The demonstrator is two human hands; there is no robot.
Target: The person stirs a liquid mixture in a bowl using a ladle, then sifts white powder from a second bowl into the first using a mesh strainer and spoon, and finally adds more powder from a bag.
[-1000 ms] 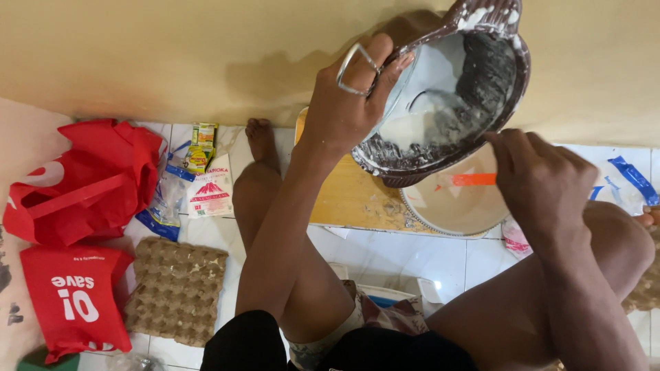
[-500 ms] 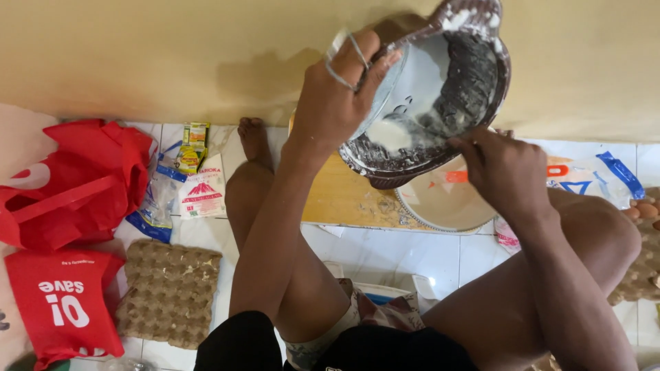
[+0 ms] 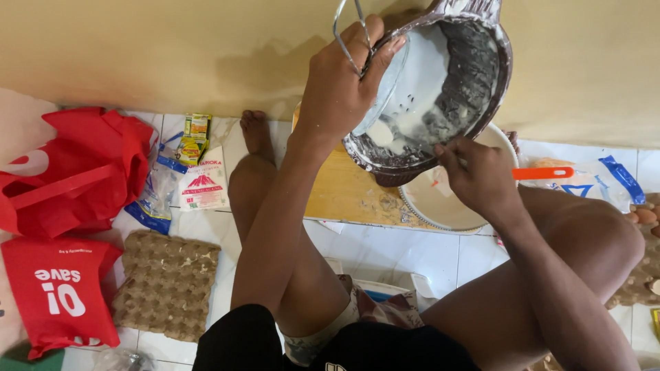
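Observation:
My left hand grips the rim and wire handle of a battered metal pot, tilted steeply on its side above a white bowl. White batter coats the pot's inside and pools at its lower edge. My right hand is at the pot's lower rim, closed on a thin utensil that reaches into the batter. An orange-handled tool sticks out to the right beside that hand. The bowl stands on the end of a wooden board lying on the tiled floor between my legs.
At left lie red bags, a cardboard egg tray and several small food packets. A blue-and-white plastic bag and another tray with eggs sit at right. A yellow wall rises behind.
The pot has tipped further and come lower toward the bowl. My right hand has moved left and up from the bowl to the pot's lower rim.

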